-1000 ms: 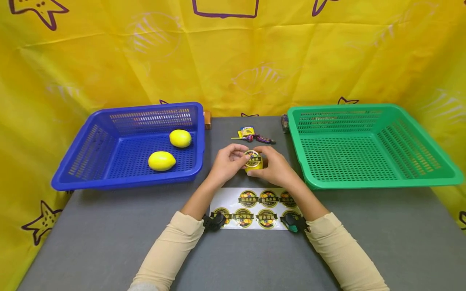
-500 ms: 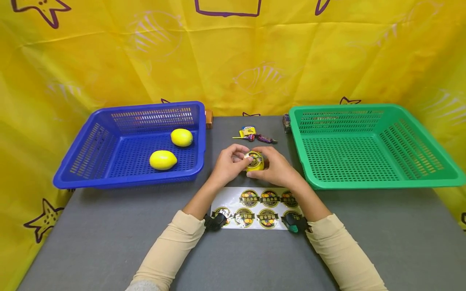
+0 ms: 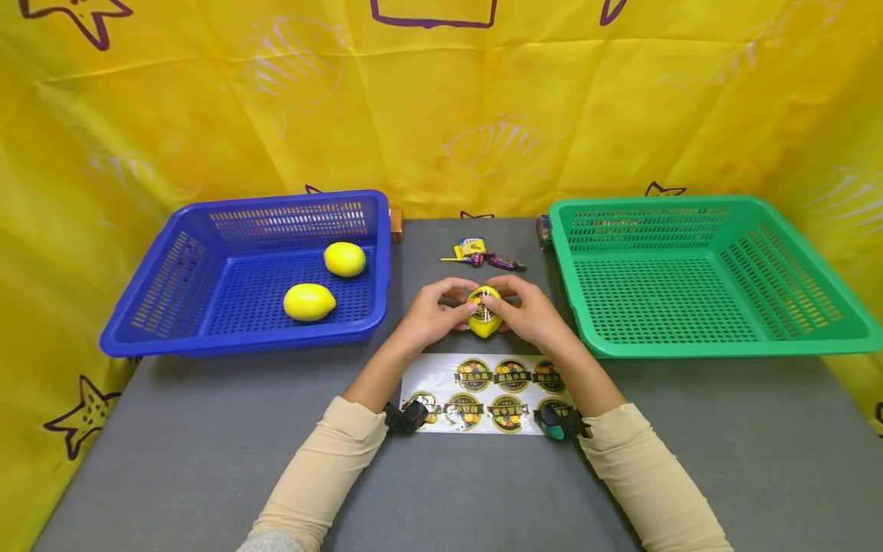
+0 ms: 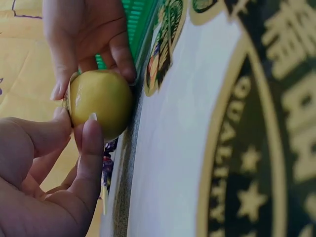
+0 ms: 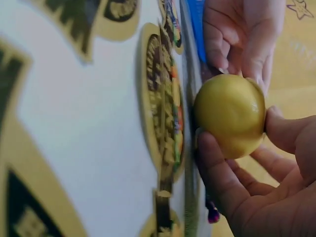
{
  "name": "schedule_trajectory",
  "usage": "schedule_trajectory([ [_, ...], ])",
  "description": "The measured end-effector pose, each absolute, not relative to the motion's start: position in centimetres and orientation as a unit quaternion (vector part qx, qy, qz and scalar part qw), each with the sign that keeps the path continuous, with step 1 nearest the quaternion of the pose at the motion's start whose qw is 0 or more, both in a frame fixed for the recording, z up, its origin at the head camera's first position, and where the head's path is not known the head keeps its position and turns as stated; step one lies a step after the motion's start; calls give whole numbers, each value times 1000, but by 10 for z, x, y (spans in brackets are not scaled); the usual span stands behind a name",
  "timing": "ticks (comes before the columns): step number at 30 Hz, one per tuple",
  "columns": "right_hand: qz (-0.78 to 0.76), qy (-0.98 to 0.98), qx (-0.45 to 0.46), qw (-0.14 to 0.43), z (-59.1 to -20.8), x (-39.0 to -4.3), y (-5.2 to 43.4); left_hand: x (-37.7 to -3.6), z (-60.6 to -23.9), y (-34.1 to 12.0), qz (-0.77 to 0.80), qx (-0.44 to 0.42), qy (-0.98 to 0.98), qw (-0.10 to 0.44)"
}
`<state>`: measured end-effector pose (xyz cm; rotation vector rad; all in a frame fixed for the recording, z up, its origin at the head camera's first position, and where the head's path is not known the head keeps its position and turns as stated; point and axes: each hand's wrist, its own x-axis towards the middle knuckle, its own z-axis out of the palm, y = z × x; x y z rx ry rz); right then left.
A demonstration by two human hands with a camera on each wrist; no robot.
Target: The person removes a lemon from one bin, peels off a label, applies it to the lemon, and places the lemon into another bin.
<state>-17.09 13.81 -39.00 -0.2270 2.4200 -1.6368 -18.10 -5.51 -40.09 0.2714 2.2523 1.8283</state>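
Smooth, oval yellow lemon (image 3: 484,316) with a round glossy label on top, pinched from both sides just above the grey bench (image 3: 207,445), left hand (image 3: 434,313) and right hand (image 3: 530,314) each in a curled fingertip grip on it. Just in front, a shiny white sticker sheet (image 3: 483,392) of round dark labels. Out left, perforated blue plastic basket (image 3: 172,337) cradling two more lemons (image 3: 309,301); out right, matching green basket (image 3: 717,345); crinkly wrapped candies (image 3: 483,256) behind.

3 lemons: 2 in the blue basket (image 3: 138,322), at (image 3: 309,301) and (image 3: 344,258), plus 1 held between both hands (image 3: 484,313). 2 baskets, the other green (image 3: 690,349). 1 sticker sheet (image 3: 431,376), 7 stickers visible; about 3 candies (image 3: 483,257).
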Motion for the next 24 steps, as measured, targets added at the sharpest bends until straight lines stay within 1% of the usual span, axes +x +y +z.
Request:
schedule_trajectory([
  [4,-593,793,-79,115,-394,-172,141,-181,-400,-56,640,73,751,141],
  [9,-638,752,-83,141,-397,-173,147,-181,-401,-56,646,74,747,135],
  [14,-665,728,-84,146,-402,-175,151,-181,-402,-59,662,77,732,144],
  [20,-670,721,-89,153,-403,-176,151,-181,-398,-64,670,70,722,159],
  [24,-640,747,-94,156,-400,-173,149,-180,-395,-65,656,67,735,161],
])
